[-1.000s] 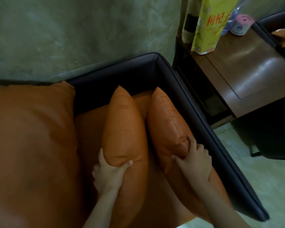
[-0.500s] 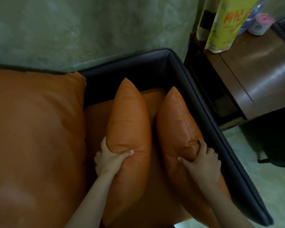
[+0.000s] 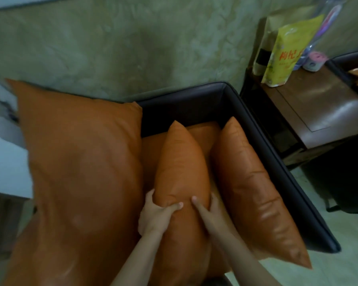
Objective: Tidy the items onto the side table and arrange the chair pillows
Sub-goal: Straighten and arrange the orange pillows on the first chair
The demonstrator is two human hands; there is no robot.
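Two orange leather pillows stand on edge on the chair seat. My left hand (image 3: 157, 215) grips the middle pillow (image 3: 182, 168) from its left side, thumb across the top. My right hand (image 3: 207, 209) grips the same pillow from its right side, fingers tucked between the two pillows. The right pillow (image 3: 250, 186) leans against the dark chair arm (image 3: 277, 162) with no hand on it. A large orange back cushion (image 3: 81, 162) fills the left. The wooden side table (image 3: 322, 108) at upper right carries a yellow bag (image 3: 287, 52), a brown bag (image 3: 265, 48) and a pink-topped roll (image 3: 315, 60).
A green-grey wall (image 3: 132, 48) runs behind the chair. Pale floor (image 3: 339, 254) lies to the right, with a dark object (image 3: 343, 178) beneath the side table. A second dark chair edge (image 3: 351, 56) shows at far right.
My right hand let go of the right pillow and moved left onto the middle pillow. The view shifted left and back, showing more of the back cushion.
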